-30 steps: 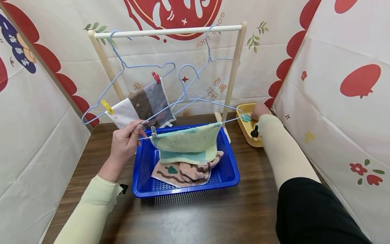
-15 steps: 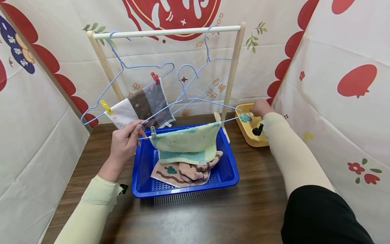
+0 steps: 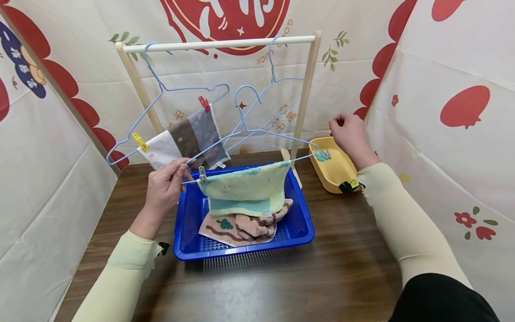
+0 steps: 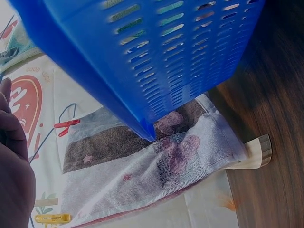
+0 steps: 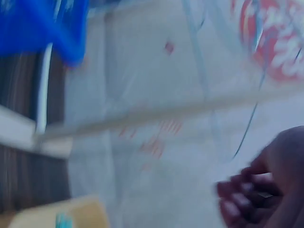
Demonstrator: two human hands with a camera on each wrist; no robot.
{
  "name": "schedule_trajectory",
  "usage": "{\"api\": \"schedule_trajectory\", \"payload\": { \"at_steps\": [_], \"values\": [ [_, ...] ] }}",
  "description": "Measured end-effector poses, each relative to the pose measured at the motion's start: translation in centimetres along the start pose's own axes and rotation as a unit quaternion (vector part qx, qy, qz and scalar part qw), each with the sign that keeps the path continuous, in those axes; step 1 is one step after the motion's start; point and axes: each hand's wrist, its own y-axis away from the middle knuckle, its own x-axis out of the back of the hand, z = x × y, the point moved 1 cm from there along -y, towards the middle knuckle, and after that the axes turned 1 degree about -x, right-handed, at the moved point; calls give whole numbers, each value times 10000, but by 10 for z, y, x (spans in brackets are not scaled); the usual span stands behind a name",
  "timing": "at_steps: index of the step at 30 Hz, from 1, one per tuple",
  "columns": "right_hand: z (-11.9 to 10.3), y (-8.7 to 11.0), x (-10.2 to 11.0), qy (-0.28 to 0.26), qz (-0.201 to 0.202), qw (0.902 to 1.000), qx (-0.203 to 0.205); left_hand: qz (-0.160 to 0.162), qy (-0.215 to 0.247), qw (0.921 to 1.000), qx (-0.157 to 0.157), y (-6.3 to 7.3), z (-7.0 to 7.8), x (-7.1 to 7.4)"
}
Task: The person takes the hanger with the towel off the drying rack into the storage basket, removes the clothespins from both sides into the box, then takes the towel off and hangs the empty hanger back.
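Note:
In the head view my left hand [image 3: 162, 185] grips the left corner of a blue wire clothes hanger [image 3: 277, 133]. A yellow-green and teal towel [image 3: 245, 185] hangs over its lower bar, with a metal clip [image 3: 203, 175] near the towel's left end. My right hand [image 3: 349, 134] is raised above the yellow tray [image 3: 338, 172], its fingers curled. In the right wrist view its fingers [image 5: 237, 209] are blurred, and whether they pinch something small cannot be seen. Teal clothespins [image 3: 322, 155] lie in the tray.
A blue basket [image 3: 245, 256] holds a pinkish-brown towel [image 3: 225, 230]. Behind stands a rack [image 3: 221, 43] with two more hangers. One carries a grey, brown and white towel [image 3: 187, 138], held by a red clothespin [image 3: 204, 103] and a yellow clothespin [image 3: 141, 141].
My right hand has risen out of the yellow tray and moved slightly right. The left hand, hanger and yellow-green towel have stayed nearly still.

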Motion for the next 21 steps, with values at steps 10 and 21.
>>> {"api": "schedule_trajectory", "payload": {
  "at_steps": [10,21],
  "values": [
    [-92,87,1,-1014,509,9621,2478,137,55,9999,14,-1,1,-1],
    [-157,132,-63,-513,-1606,9044,3919,192,146,9997,3,-1,2,-1]
  ]
}}
